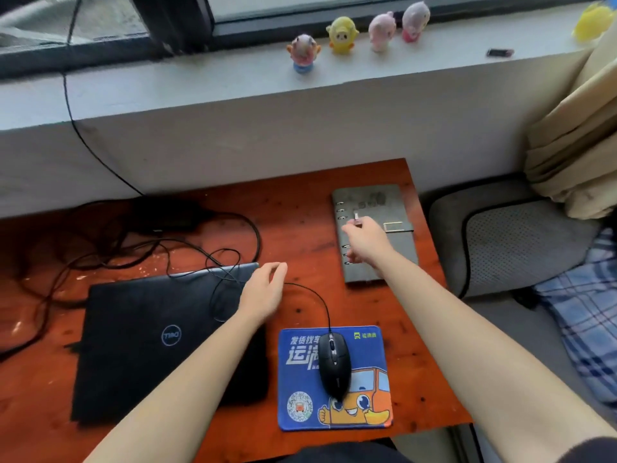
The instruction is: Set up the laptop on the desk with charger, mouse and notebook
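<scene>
A closed black laptop [160,342] lies at the desk's front left. My left hand [263,292] hovers over its rear right corner with fingers loosely curled. The black mouse [334,362] rests on a blue mouse pad [300,379], and its cable [314,295] runs up to my left hand and goes out of sight under it. A grey ring-bound notebook [370,198] lies closed at the back right. Above it, my right hand [367,243] pinches a small plug with a metal tip [356,217]. The charger brick [167,215] sits at the back among tangled black cables.
The orange-brown desk [300,202] ends just right of the notebook, with a grey cushioned seat [514,242] beside it. Loose cables [100,255] cover the left rear of the desk. Small toy figures [342,35] stand on the window sill behind.
</scene>
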### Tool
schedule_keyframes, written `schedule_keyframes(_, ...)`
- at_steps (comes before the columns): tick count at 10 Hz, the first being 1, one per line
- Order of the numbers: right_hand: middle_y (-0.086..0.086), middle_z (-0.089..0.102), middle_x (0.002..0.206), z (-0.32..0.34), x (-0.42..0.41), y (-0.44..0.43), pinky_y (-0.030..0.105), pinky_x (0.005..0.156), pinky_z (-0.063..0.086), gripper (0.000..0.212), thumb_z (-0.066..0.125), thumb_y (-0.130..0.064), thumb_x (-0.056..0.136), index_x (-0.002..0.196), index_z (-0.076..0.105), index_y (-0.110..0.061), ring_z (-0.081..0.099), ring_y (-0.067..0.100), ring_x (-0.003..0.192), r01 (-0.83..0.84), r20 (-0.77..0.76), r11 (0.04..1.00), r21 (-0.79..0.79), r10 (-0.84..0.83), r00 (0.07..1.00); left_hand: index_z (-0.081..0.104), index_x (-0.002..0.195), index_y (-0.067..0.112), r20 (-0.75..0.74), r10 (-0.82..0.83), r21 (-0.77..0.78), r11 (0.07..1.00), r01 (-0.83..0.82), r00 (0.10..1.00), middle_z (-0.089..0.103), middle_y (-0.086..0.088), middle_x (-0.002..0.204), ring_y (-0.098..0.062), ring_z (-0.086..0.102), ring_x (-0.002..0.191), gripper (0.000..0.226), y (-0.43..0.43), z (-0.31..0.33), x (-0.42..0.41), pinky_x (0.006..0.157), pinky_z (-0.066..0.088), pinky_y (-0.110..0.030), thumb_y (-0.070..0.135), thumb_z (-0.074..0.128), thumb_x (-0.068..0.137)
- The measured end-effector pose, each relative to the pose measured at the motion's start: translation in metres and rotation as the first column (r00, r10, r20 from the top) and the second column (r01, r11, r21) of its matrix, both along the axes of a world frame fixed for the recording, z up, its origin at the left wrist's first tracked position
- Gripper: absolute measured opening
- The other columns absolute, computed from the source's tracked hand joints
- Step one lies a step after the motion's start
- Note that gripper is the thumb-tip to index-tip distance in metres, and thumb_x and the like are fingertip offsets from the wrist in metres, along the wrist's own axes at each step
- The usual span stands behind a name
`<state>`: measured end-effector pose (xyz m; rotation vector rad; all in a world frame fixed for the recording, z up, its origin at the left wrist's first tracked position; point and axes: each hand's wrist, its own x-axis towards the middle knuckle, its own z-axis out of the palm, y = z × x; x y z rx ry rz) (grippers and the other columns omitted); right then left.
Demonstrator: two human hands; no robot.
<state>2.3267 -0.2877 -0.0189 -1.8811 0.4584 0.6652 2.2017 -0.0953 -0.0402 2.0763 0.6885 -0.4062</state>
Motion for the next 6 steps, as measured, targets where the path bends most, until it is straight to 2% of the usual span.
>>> schedule_keyframes(1,0.004,0.061,0.082,-0.014,0.001,0.043,0.037,0.065,0.061,0.029,0.051,-0.009,0.093,0.120,0.052,-0.018,0.068,0.021,0.067,-0.148,-0.032,0.989,-0.016,0.147,0.989,0.053,0.139,0.020,0.050,-0.104,0.159,0.983,0.095,0.993,0.052,0.002,0.144,-0.015,0.044,0.134,0.052,0.023,-0.007,-0.027,0.112,0.035,-0.037,0.052,0.047,0.098)
schedule_keyframes(2,0.013,0.068,0.108,-0.035,-0.004,0.066,0.043,0.095,0.055,0.038,0.056,-0.007,0.091,0.129,0.056,-0.012,0.068,0.034,0.106,-0.246,-0.002,0.946,-0.211,0.251,0.968,0.045,0.145,0.018,0.030,-0.217,0.225,0.953,0.205,0.976,0.041,-0.002,0.154,-0.016,0.030,0.145,0.059,0.035,-0.016,-0.052,0.117,0.023,-0.035,0.053,0.046,0.098)
schedule_keyframes(3,0.015,0.062,0.131,-0.048,-0.010,0.071,0.037,0.099,0.046,0.047,0.061,-0.010,0.091,0.137,0.052,-0.015,0.057,0.035,0.124,-0.222,0.032,0.870,-0.439,0.262,0.964,0.039,0.150,0.017,-0.048,-0.254,0.191,0.947,0.259,0.966,0.024,-0.001,0.163,-0.017,0.015,0.151,0.067,0.040,-0.024,-0.066,0.120,0.015,-0.035,0.057,0.044,0.097)
schedule_keyframes(4,0.016,0.059,0.134,-0.046,-0.017,0.068,0.039,0.099,0.047,0.054,0.062,-0.009,0.090,0.141,0.047,-0.015,0.055,0.036,0.126,-0.220,0.030,0.851,-0.477,0.265,0.964,0.036,0.152,0.016,-0.075,-0.278,0.175,0.942,0.288,0.957,0.016,0.000,0.165,-0.016,0.007,0.152,0.073,0.041,-0.029,-0.068,0.121,0.011,-0.036,0.062,0.045,0.095)
schedule_keyframes(5,0.015,0.060,0.135,-0.037,-0.027,0.049,0.038,0.099,0.047,0.053,0.061,-0.018,0.089,0.141,0.049,-0.018,0.055,0.036,0.126,-0.296,-0.020,0.797,-0.526,0.336,0.941,0.033,0.153,0.019,-0.124,-0.292,0.121,0.944,0.307,0.948,0.013,0.002,0.165,-0.016,0.005,0.152,0.076,0.044,-0.024,-0.064,0.120,0.012,-0.038,0.065,0.043,0.093)
schedule_keyframes(6,0.011,0.062,0.135,-0.005,-0.032,0.033,0.034,0.101,0.045,0.050,0.063,-0.027,0.090,0.139,0.053,-0.020,0.055,0.032,0.127,-0.305,0.000,0.788,-0.534,0.361,0.933,0.032,0.154,0.020,-0.158,-0.304,0.090,0.943,0.320,0.939,0.010,0.003,0.166,-0.014,0.007,0.152,0.077,0.046,-0.015,-0.064,0.120,0.015,-0.039,0.066,0.042,0.093)
